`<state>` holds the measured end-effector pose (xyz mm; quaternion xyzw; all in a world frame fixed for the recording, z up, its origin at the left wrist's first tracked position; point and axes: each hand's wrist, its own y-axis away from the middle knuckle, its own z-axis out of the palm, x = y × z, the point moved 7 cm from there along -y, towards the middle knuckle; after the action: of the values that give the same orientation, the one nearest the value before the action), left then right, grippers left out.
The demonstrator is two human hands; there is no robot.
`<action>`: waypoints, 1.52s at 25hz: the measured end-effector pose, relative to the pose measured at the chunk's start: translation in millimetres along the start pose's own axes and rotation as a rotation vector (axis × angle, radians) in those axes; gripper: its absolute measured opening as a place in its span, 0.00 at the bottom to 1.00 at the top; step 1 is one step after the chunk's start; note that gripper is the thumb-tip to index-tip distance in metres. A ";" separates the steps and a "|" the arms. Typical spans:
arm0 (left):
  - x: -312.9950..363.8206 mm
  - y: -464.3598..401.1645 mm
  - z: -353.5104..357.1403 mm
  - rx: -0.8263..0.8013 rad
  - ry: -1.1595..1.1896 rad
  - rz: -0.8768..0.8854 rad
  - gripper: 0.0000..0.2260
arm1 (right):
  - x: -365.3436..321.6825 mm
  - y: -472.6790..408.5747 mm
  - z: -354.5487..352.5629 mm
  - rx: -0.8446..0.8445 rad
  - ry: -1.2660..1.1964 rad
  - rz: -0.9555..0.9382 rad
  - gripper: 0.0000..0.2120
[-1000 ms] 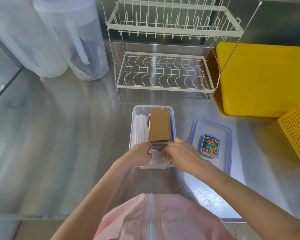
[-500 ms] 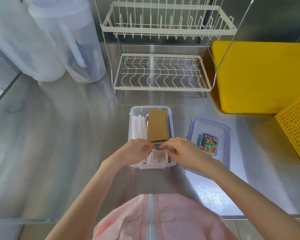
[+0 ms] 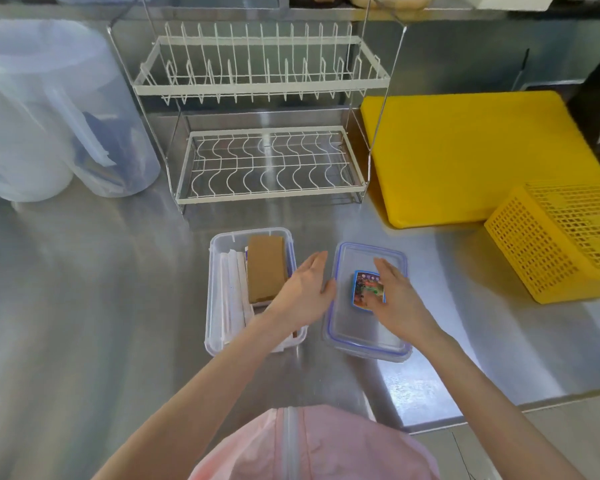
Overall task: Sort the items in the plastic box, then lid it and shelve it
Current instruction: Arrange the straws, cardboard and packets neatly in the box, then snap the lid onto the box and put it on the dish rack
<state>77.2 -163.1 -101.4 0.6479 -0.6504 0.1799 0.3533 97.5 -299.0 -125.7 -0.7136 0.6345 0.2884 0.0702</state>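
Closest to the camera, a pink garment with a pale zip fills the bottom edge, and both bare forearms reach out from it over the brushed stainless-steel counter. The left hand crosses above the near right corner of the clear rectangular plastic box, fingers straight and slightly spread, holding nothing, its fingertips reaching toward the left rim of the clear blue-edged plastic lid that lies flat on the counter just right of the box. The right hand hovers over or rests on that lid with fingers extended and empty, partly covering the lid's colourful rectangular sticker; whether it truly touches cannot be told. Inside the box a flat brown cardboard piece lies beside a row of white paper-wrapped sticks, looking orderly, so the sorting seems finished and the lidding step appears to be in hand. The next move calls for gripping the lid by its two long edges, carrying it left, squaring it on the box rim and pressing it down. Farther back stands the white two-tier wire dish rack, likely the shelf, with translucent plastic jugs to its left, and a yellow cutting board and yellow perforated plastic basket to its right.
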 end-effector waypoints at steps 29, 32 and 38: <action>-3.7 -1.3 13.5 0.176 0.212 -0.120 0.22 | 37.0 18.0 -34.0 0.311 -0.446 0.198 0.19; -20.0 11.2 -4.7 0.342 0.215 -0.144 0.21 | 15.2 14.2 -27.9 0.293 -0.472 0.158 0.19; -58.2 45.2 -33.5 0.583 0.385 -0.229 0.18 | -25.1 8.5 -2.1 0.217 -0.460 0.034 0.19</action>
<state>35.7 -93.9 -108.7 0.7444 -0.4167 0.4356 0.2874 89.4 -279.8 -109.2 -0.6067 0.6409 0.3747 0.2840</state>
